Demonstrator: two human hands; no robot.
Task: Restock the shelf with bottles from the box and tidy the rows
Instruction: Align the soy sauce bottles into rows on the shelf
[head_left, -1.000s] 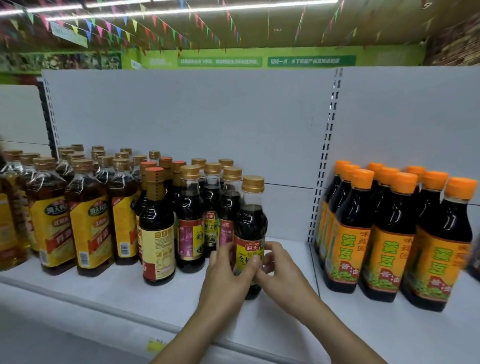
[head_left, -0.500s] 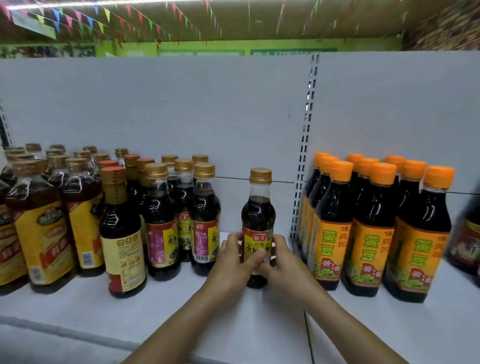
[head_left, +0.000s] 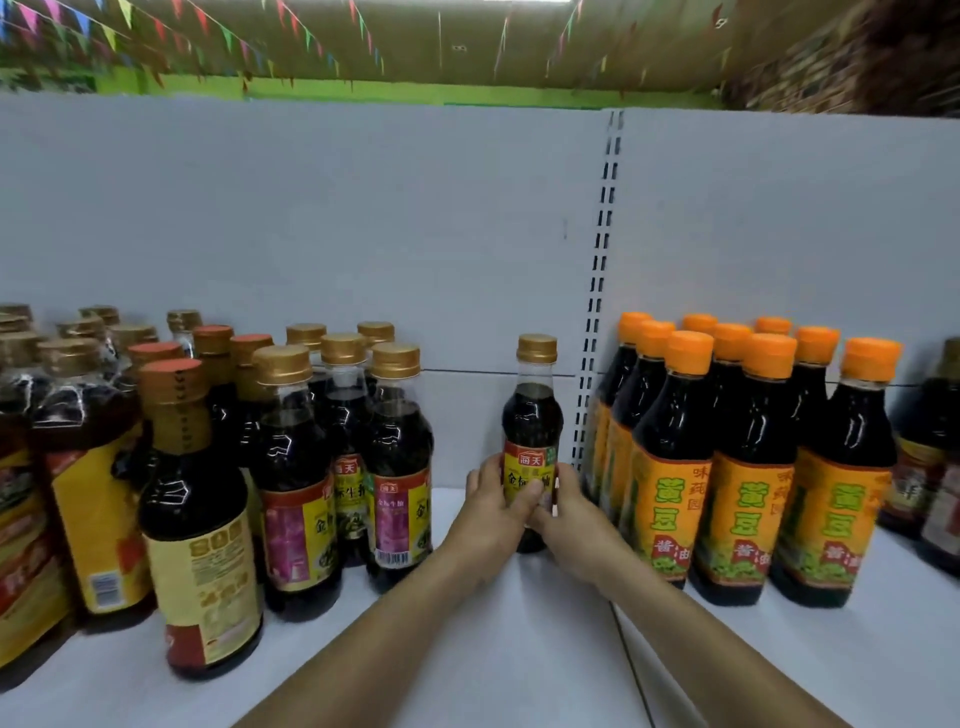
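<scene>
Gold-capped bottle (head_left: 532, 415) of dark sauce stands upright on the white shelf (head_left: 519, 649), in the gap between two groups, and I have it in both hands; my left hand (head_left: 491, 514) curls round its left side, thumb laid across the yellow-and-red label; my right hand (head_left: 576, 525) wraps the right side a little lower, its fingers mostly hidden behind the bottle; the base looks to rest on the shelf, though my hands cover part of it. To my left, apart from it, the matching bottles (head_left: 397, 467) stand in short rows, some showing a purple side of the label; further left are red-capped bottles (head_left: 195, 519) and larger bottles (head_left: 93, 519) with yellow labels. To my right, near the one I hold, orange-capped bottles (head_left: 753, 467) stand in tight rows; the slotted upright (head_left: 602, 260) of the grey back panel (head_left: 363, 234) rises just behind the gap; coloured bunting (head_left: 223, 36) hangs overhead.
</scene>
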